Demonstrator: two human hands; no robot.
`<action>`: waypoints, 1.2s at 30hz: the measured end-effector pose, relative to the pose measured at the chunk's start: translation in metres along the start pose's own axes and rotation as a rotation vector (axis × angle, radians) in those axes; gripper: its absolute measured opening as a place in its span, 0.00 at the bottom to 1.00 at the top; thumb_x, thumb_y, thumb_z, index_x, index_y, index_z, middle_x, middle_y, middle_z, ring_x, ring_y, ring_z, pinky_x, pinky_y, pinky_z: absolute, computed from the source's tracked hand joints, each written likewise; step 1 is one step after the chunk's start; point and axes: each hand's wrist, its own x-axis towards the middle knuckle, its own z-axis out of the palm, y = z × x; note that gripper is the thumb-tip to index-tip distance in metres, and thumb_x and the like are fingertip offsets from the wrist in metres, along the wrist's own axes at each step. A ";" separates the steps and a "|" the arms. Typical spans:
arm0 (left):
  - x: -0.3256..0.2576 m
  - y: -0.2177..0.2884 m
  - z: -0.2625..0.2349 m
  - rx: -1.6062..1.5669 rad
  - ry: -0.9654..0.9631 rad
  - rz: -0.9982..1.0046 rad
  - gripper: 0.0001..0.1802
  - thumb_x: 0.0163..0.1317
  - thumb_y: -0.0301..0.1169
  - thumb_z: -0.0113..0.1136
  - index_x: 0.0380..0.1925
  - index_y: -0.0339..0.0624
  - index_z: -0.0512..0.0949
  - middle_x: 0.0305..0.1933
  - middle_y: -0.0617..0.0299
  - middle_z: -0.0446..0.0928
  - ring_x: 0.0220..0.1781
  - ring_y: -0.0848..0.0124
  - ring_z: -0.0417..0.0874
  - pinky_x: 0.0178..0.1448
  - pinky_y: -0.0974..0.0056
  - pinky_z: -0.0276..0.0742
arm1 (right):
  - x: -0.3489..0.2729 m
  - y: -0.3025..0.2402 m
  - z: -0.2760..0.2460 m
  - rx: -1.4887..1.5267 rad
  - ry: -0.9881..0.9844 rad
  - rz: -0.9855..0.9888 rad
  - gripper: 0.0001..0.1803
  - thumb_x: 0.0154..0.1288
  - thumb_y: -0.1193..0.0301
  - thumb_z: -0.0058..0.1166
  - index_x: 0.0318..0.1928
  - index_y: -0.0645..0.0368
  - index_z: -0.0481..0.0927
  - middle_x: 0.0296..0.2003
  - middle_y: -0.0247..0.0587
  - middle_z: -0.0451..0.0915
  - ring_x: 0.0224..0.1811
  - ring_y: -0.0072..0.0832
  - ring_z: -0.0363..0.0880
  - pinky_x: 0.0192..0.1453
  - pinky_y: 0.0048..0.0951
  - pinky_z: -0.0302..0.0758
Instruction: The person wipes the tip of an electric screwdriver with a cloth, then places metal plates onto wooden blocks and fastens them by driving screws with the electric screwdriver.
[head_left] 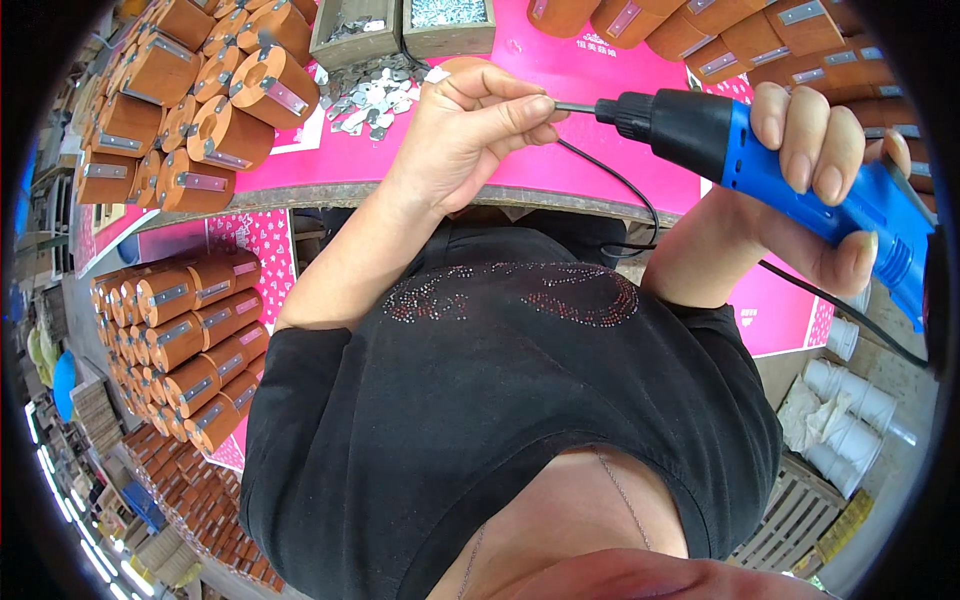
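Note:
My right hand point(838, 150) is wrapped round the blue and black electric screwdriver point(762, 155), which points left across the pink work surface. A thin dark bit point(576, 107) sticks out of its black nose. The thumb and forefinger of my left hand point(470, 130) are pinched on the tip of this bit. Whether a screw is also between those fingers is hidden. Beyond my left hand lies a loose pile of small metal plates point(378, 102). A black cord point(625, 180) runs below the screwdriver.
Orange-brown wooden cylinders point(270, 88) with metal strips are stacked at the far left. More cylinders point(715, 55) stand at the far right, and a further stack point(195, 330) is at my left. Two small-parts boxes point(447, 38) stand at the back. White buckets point(850, 395) are at lower right.

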 end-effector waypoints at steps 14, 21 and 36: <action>0.032 0.041 0.018 0.555 -0.007 0.368 0.25 0.59 0.41 0.53 0.51 0.37 0.63 0.40 0.57 0.75 0.36 0.73 0.77 0.39 0.72 0.72 | -0.027 -0.030 -0.022 0.058 0.146 0.009 0.32 0.49 0.58 0.51 0.55 0.53 0.63 0.34 0.29 0.71 0.35 0.22 0.66 0.45 0.30 0.59; 0.002 0.076 -0.138 1.516 0.489 0.302 0.12 0.57 0.33 0.55 0.38 0.40 0.76 0.40 0.57 0.77 0.38 0.69 0.79 0.41 0.64 0.74 | -0.041 -0.045 -0.030 0.065 0.563 -0.028 0.12 0.33 0.62 0.56 0.17 0.51 0.67 0.22 0.24 0.72 0.24 0.17 0.67 0.40 0.24 0.59; -0.043 0.036 -0.153 1.936 0.679 -0.019 0.14 0.45 0.38 0.62 0.32 0.46 0.78 0.33 0.60 0.74 0.39 0.63 0.76 0.43 0.61 0.70 | -0.031 -0.020 -0.023 0.064 0.503 0.049 0.13 0.35 0.62 0.54 0.21 0.54 0.69 0.24 0.28 0.71 0.27 0.20 0.67 0.42 0.28 0.58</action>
